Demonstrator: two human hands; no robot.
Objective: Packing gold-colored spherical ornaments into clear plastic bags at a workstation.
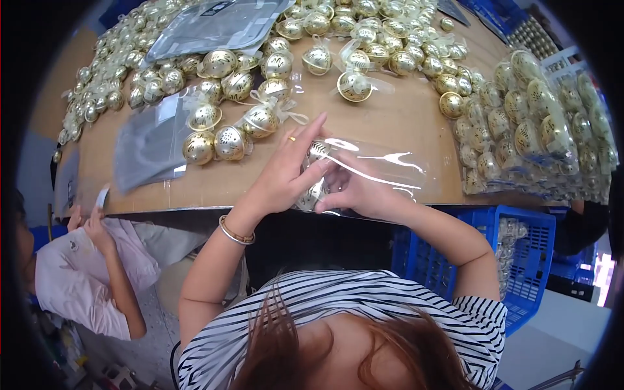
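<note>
At the near edge of the table, gold patterned ball ornaments [318, 151] lie between my two hands inside a clear plastic bag [396, 162]. My left hand [286, 174] grips them from the left, its thumb bent across them and its fingers reaching up along the far side. The fingers of my right hand [364, 190] close on the right side of the same ornaments. Shiny film covers part of that hand, and the bag's loose end stretches right over its wrist. How many ornaments are in the bag is partly hidden by my fingers.
Loose gold ornaments with ribbons [231, 140] lie beyond my left hand, with a bigger pile behind. Flat clear bags [153, 146] rest at left and far back. Bagged ornaments [520, 130] are stacked at right above a blue crate [530, 266]. A co-worker [97, 273] sits at left.
</note>
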